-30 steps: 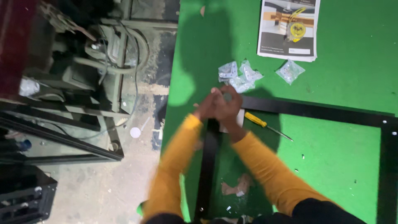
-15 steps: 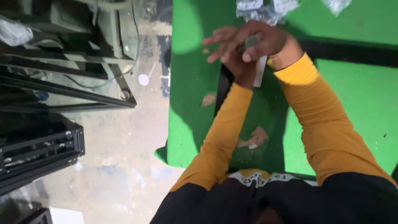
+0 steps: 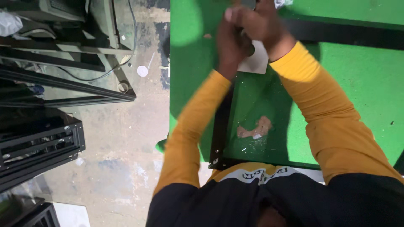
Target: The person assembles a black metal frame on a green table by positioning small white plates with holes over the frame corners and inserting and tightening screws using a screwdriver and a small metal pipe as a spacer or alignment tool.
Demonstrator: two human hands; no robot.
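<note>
Both hands work together at the far edge of the green table (image 3: 362,84), directly over the corner of a black metal frame (image 3: 221,126). The left hand (image 3: 231,46) is curled, its fingers wrapped around something small and dark at the frame corner; motion blur prevents identifying the item or confirming a firm grip. The right hand (image 3: 263,23) lies over and against the left hand, fingers bent inward and closed; what it holds, if anything, cannot be determined.

The frame consists of two visible members. One bar runs from the hands toward the near table edge, ending at a corner bracket close to the person's torso. The second bar (image 3: 353,35) runs right from the hands along the far side of the table.

A white card (image 3: 256,63) lies flat on the table just beneath the wrists, touching the frame corner. A worn brown patch (image 3: 254,128) marks the green surface inside the frame.

To the left, on the concrete floor (image 3: 122,147), stand further black frames (image 3: 38,141), well apart from the table.
</note>
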